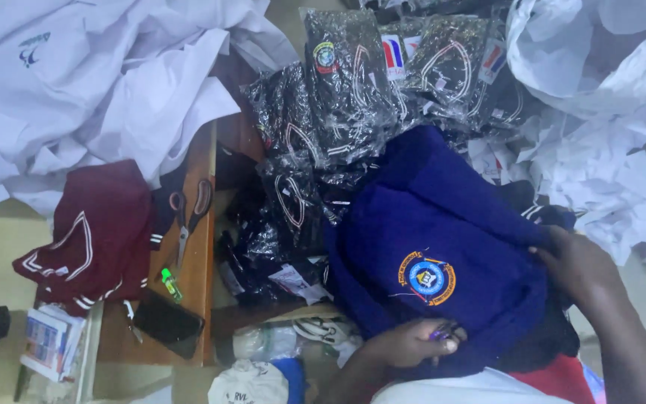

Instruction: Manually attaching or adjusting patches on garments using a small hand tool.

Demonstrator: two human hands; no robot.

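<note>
The left hand (413, 343) pinched the lower edge of a navy blue crested sweater (443, 247) lying beside bagged black sweaters (353, 90), while the right hand (577, 262) gripped its right side.

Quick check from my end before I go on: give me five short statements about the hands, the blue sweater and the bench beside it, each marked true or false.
1. Both hands rest on the blue sweater. True: the left hand is at its lower edge, the right hand at its right edge.
2. The sweater's round badge faces down. False: it faces up, in plain view.
3. Scissors lie on the wooden bench. True.
4. The maroon sweater is sealed in a plastic bag. False: it lies unbagged; the black garments in clear bags are the wrapped ones.
5. The dark phone lies on the blue sweater. False: it lies on the bench, near a small green lighter.
</note>
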